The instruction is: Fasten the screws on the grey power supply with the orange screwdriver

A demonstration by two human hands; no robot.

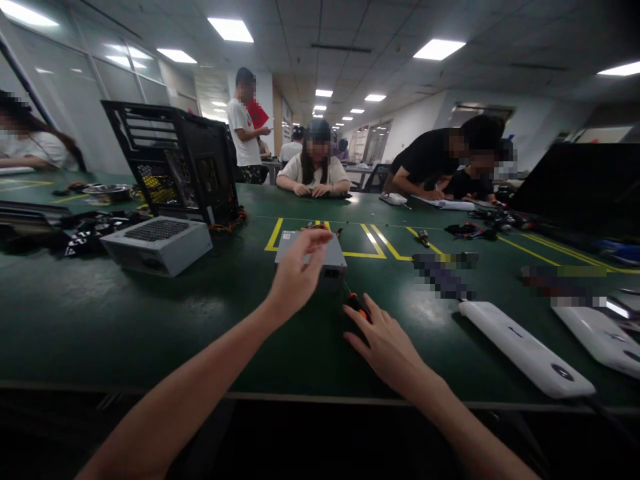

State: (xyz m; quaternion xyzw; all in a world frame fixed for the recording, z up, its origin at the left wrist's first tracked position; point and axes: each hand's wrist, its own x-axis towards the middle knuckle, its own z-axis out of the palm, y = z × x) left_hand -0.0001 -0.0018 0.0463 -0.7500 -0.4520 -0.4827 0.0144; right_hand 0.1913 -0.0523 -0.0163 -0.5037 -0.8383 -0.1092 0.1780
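Observation:
A grey computer power supply (pixel 334 252) lies on the green table in front of me, its socket side facing me. My left hand (pixel 301 263) is over its left part, fingers loosely stretched and nothing in them, hiding some of the top. I cannot tell whether it touches the casing. A screwdriver (pixel 358 305) with an orange and black handle lies at the power supply's front right corner, its shaft pointing toward the casing. Spread fingers of my right hand (pixel 381 337) reach to the handle from the right, seemingly touching it without being closed around it.
A second power supply (pixel 159 245) and a black computer case (pixel 185 160) stand at the left. White power banks (pixel 525 347) lie at the right. Yellow tape (pixel 357 254) marks the green table (pixel 240 360). Across it, a person (pixel 314 163) sits; others are around.

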